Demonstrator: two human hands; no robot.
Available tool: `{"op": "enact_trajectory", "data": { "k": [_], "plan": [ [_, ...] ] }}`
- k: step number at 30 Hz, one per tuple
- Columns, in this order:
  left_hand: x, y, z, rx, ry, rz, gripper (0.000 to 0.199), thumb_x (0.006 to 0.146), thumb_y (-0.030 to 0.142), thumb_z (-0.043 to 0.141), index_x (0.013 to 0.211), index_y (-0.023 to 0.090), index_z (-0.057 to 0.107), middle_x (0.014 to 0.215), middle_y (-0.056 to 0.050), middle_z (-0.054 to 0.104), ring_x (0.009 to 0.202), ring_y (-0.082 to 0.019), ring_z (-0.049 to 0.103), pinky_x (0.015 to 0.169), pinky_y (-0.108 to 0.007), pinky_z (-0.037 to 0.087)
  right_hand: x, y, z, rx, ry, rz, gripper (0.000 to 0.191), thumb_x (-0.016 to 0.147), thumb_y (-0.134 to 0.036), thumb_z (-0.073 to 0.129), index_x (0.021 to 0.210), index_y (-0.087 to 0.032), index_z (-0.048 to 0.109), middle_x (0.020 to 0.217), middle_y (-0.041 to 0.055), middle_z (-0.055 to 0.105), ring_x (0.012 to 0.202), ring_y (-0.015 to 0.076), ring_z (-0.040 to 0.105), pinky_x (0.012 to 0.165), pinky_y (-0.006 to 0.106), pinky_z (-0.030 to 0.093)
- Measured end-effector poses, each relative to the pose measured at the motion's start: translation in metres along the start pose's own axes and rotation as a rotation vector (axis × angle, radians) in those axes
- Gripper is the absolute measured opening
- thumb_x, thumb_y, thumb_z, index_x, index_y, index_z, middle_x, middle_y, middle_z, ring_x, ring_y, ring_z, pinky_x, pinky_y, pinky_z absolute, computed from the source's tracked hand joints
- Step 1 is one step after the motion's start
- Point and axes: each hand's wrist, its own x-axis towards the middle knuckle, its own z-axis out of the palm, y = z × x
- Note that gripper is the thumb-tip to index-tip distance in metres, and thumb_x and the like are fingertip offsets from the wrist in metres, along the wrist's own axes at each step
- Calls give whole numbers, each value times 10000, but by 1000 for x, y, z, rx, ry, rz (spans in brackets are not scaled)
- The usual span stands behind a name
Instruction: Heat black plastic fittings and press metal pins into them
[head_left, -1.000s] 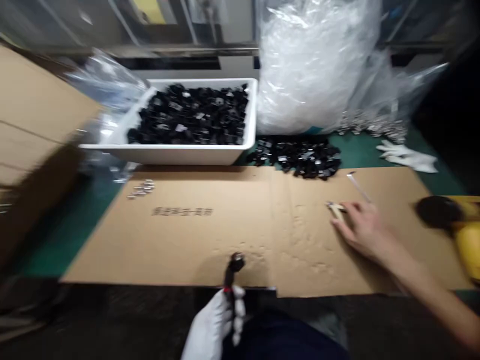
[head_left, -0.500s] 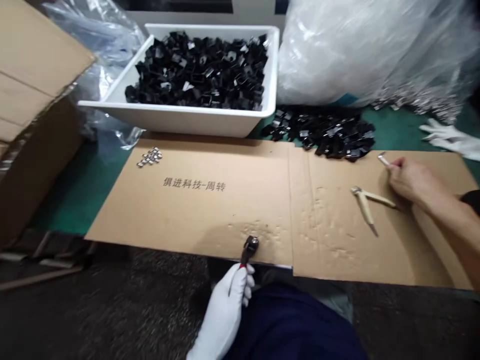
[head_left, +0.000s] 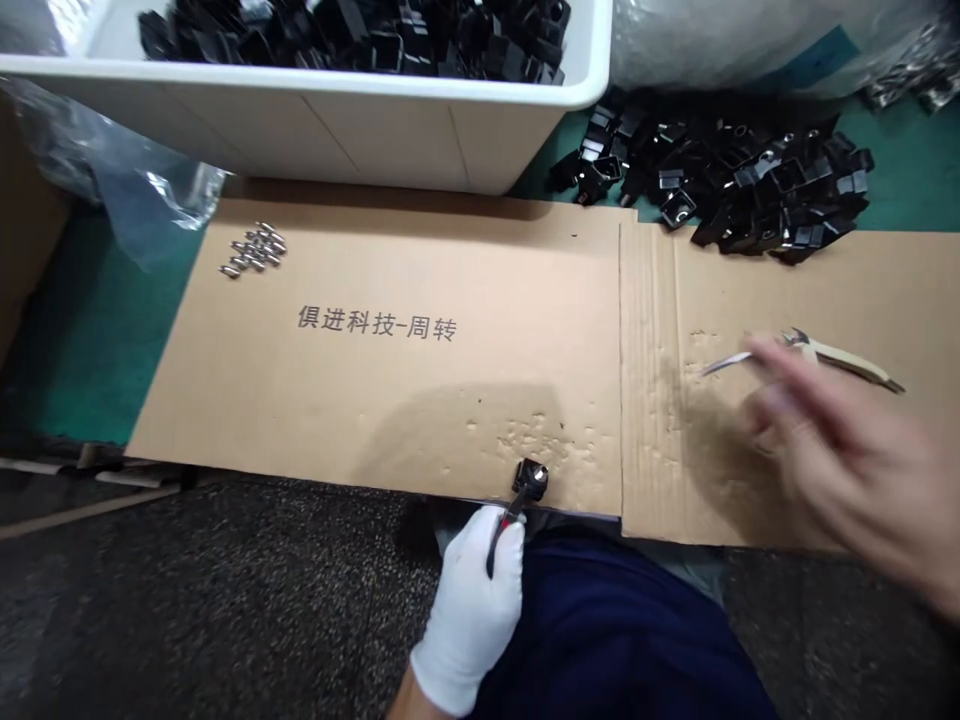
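Observation:
My left hand (head_left: 476, 600), in a white glove, is closed around a dark tool (head_left: 507, 535) with a red mark. At the tool's far end sits a small black part (head_left: 532, 479), over the near edge of the cardboard (head_left: 420, 420). My right hand (head_left: 832, 440) is bare and blurred by motion. It pinches a thin, pointed metal tool (head_left: 724, 364) whose tip points left. Behind that hand, pliers with pale handles (head_left: 847, 362) lie on the cardboard, partly hidden by the fingers.
A white bin (head_left: 375, 130) full of black parts stands at the back. Right of it lies a pile of black parts (head_left: 780, 190). Small silver pieces (head_left: 255, 250) rest at the cardboard's left. Plastic bags (head_left: 135, 160) lie at the back left and back right.
My right hand has moved left and nearer to me with the thin tool. The view has shifted closer to the cardboard. My left hand still grips its tool with the black part at the end.

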Motion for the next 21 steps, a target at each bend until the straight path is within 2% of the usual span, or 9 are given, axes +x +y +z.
{"op": "enact_trajectory", "data": {
  "k": [2,3,6,11,17,21],
  "plan": [
    [1,-1,-1,23,-10,12,332,1067,345,380,844,211,585,778,-37,662,701,-182,614,710,-305,482,-15,-41,34,200,-183,-95,519,1057,-220,524,1564,-322,486,1065,49,767,812,167,719,750,295,609],
    [1,-2,-1,34,-13,22,325,1066,340,383,845,212,584,780,-36,663,703,-184,616,705,-304,478,-20,-56,48,246,-247,-118,544,1048,-168,530,1564,-333,479,1208,45,755,959,172,737,857,292,614],
    [0,-3,-2,45,-29,37,301,1064,336,395,874,211,592,815,-45,678,741,-194,634,708,-304,476,-25,-76,73,346,-324,-158,607,1028,-53,503,1576,-309,455,1420,50,669,1232,187,674,1021,291,577],
    [-1,-3,-3,32,-49,32,281,1067,339,405,915,207,602,858,-52,691,781,-203,650,731,-310,479,-22,-79,80,405,-364,-170,623,1017,-28,504,1582,-282,448,1336,84,706,1236,222,677,1037,342,586],
    [1,-2,-3,6,-70,26,270,1066,332,414,917,207,601,861,-45,685,779,-196,642,744,-306,476,-21,-88,80,409,-373,-184,636,1014,-27,510,1591,-285,433,1235,82,734,1197,219,695,983,335,611],
    [3,-1,-7,-12,-90,25,278,1067,331,412,903,209,599,841,-34,675,752,-185,627,736,-301,470,-20,-88,82,406,-394,-182,590,1016,-30,506,1563,-249,475,1316,87,713,1195,203,695,997,313,601]
  ]
}}
